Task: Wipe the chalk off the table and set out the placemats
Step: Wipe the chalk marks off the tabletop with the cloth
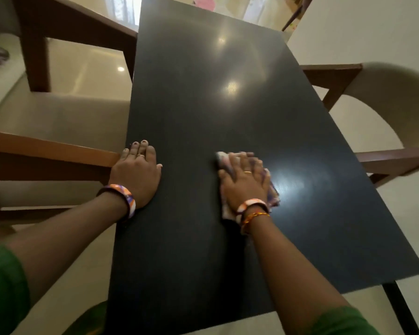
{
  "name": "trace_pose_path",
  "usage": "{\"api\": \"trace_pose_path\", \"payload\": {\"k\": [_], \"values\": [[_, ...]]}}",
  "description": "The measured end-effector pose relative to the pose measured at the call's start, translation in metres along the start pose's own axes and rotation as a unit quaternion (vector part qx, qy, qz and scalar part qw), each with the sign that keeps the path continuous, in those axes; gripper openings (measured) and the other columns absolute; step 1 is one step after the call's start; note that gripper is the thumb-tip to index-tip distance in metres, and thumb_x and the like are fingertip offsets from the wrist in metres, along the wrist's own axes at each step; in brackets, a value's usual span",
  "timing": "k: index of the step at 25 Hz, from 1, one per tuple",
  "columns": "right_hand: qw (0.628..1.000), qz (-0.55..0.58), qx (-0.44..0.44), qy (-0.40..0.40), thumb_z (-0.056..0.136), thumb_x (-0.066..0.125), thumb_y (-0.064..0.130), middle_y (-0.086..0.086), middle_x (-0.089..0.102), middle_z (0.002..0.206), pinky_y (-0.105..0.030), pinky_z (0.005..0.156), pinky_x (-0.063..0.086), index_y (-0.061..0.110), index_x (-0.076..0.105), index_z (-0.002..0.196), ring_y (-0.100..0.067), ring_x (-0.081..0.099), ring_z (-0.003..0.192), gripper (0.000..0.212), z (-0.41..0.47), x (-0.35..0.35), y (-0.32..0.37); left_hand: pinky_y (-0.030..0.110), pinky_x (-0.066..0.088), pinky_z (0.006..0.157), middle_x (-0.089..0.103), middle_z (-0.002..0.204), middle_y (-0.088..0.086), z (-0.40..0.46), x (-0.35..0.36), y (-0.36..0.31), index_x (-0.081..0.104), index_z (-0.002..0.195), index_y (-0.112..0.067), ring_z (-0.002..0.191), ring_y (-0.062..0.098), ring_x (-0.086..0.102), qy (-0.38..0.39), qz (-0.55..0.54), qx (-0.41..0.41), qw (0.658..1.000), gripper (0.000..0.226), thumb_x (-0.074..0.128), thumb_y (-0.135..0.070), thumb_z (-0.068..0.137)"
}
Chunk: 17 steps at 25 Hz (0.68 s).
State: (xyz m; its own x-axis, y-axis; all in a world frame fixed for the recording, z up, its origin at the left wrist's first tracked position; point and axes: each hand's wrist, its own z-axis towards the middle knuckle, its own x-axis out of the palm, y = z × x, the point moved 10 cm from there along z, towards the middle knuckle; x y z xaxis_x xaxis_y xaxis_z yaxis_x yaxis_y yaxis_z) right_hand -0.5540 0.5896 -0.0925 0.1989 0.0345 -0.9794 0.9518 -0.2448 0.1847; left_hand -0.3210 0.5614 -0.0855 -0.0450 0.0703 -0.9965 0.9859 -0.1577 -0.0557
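Note:
A long dark table (203, 105) fills the middle of the head view, running away from me. My right hand (246, 180) lies flat, pressing a white and purple cloth (272, 198) onto the table near its centre; cloth edges stick out beyond the fingers and by the wrist. My left hand (137, 172) rests palm down on the table's left edge, fingers spread, holding nothing. A faint pale smear (300, 182) shows on the surface to the right of the cloth. No placemats are in view.
A brown wooden chair (46, 155) stands close on the left and another (78, 27) farther back. A cream upholstered chair (392, 93) with wooden arms is on the right. A black table leg (400, 308) shows at lower right. The floor is pale tile.

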Motion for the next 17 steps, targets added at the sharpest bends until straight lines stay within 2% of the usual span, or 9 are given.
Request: {"api": "trace_pose_path", "payload": {"k": [3, 5, 6, 7, 9, 11, 12, 14, 17], "values": [[0.977, 0.013, 0.214, -0.011, 0.097, 0.027, 0.052, 0.000, 0.006, 0.160, -0.054, 0.115, -0.004, 0.038, 0.016, 0.149, -0.033, -0.003, 0.146, 0.056, 0.021, -0.028, -0.122, 0.037, 0.023, 0.114, 0.023, 0.153, 0.013, -0.001, -0.001, -0.001, 0.021, 0.146, -0.006, 0.141, 0.027, 0.023, 0.017, 0.002, -0.021, 1.000, 0.055, 0.031, -0.033, 0.099], [0.959, 0.012, 0.282, -0.006, 0.098, 0.026, 0.049, -0.005, 0.005, 0.160, -0.059, 0.113, -0.004, 0.034, 0.017, 0.150, -0.038, -0.004, 0.145, 0.055, 0.029, -0.036, -0.153, 0.038, 0.027, 0.111, 0.024, 0.152, 0.014, -0.001, -0.004, -0.004, 0.023, 0.145, -0.005, 0.140, 0.028, 0.025, 0.029, -0.025, -0.073, 0.997, 0.054, 0.037, -0.028, 0.098], [0.964, 0.008, 0.265, -0.002, 0.098, 0.026, 0.048, -0.005, 0.004, 0.160, -0.060, 0.113, -0.004, 0.033, 0.017, 0.151, -0.039, -0.005, 0.144, 0.055, 0.039, -0.035, -0.144, 0.039, 0.029, 0.110, 0.025, 0.152, 0.015, 0.002, -0.006, -0.007, 0.025, 0.144, -0.005, 0.139, 0.029, 0.027, 0.033, -0.044, -0.108, 0.993, 0.053, 0.040, -0.026, 0.097], [0.978, 0.006, 0.208, 0.005, 0.098, 0.028, 0.048, -0.005, 0.002, 0.160, -0.060, 0.113, -0.006, 0.033, 0.017, 0.151, -0.039, -0.006, 0.144, 0.056, 0.052, -0.029, -0.119, 0.041, 0.031, 0.109, 0.025, 0.152, 0.016, 0.006, -0.008, -0.012, 0.028, 0.143, -0.005, 0.139, 0.030, 0.027, 0.033, -0.062, -0.139, 0.988, 0.052, 0.042, -0.025, 0.096], [1.000, 0.007, 0.000, 0.027, 0.097, 0.032, 0.048, -0.001, 0.000, 0.161, -0.057, 0.113, -0.012, 0.037, 0.016, 0.150, -0.036, -0.010, 0.144, 0.057, 0.075, -0.009, -0.039, 0.043, 0.031, 0.109, 0.022, 0.152, 0.016, 0.018, -0.010, -0.030, 0.031, 0.141, -0.006, 0.140, 0.030, 0.024, 0.027, -0.087, -0.181, 0.979, 0.050, 0.044, -0.022, 0.095], [0.979, 0.015, -0.195, 0.053, 0.097, 0.033, 0.048, 0.003, 0.000, 0.161, -0.056, 0.111, -0.016, 0.037, 0.016, 0.150, -0.033, -0.013, 0.145, 0.057, 0.083, 0.003, 0.030, 0.042, 0.027, 0.111, 0.022, 0.153, 0.015, 0.033, -0.010, -0.062, 0.033, 0.140, -0.005, 0.141, 0.029, 0.021, 0.011, -0.094, -0.199, 0.976, 0.048, 0.044, -0.017, 0.095], [0.967, 0.015, -0.246, 0.061, 0.097, 0.032, 0.048, 0.004, 0.001, 0.161, -0.058, 0.111, -0.016, 0.036, 0.016, 0.150, -0.033, -0.013, 0.145, 0.057, 0.093, 0.002, 0.044, 0.042, 0.026, 0.112, 0.022, 0.153, 0.014, 0.040, -0.011, -0.079, 0.034, 0.140, -0.006, 0.141, 0.028, 0.021, -0.001, -0.095, -0.205, 0.974, 0.047, 0.044, -0.016, 0.095], [0.962, 0.021, -0.263, 0.065, 0.097, 0.030, 0.047, 0.005, 0.001, 0.161, -0.059, 0.110, -0.015, 0.036, 0.016, 0.150, -0.033, -0.013, 0.145, 0.056, 0.131, -0.004, 0.030, 0.041, 0.024, 0.112, 0.025, 0.152, 0.012, 0.048, -0.013, -0.113, 0.037, 0.139, -0.007, 0.142, 0.026, 0.021, -0.021, -0.100, -0.216, 0.971, 0.045, 0.044, -0.015, 0.095], [0.981, 0.033, -0.184, 0.042, 0.096, 0.027, 0.048, 0.005, 0.002, 0.161, -0.060, 0.110, -0.014, 0.037, 0.016, 0.150, -0.034, -0.011, 0.145, 0.056, 0.196, -0.020, -0.053, 0.036, 0.022, 0.114, 0.028, 0.152, 0.009, 0.054, -0.012, -0.175, 0.040, 0.138, -0.009, 0.141, 0.023, 0.023, -0.034, -0.105, -0.184, 0.977, 0.044, 0.045, -0.016, 0.095]]}}
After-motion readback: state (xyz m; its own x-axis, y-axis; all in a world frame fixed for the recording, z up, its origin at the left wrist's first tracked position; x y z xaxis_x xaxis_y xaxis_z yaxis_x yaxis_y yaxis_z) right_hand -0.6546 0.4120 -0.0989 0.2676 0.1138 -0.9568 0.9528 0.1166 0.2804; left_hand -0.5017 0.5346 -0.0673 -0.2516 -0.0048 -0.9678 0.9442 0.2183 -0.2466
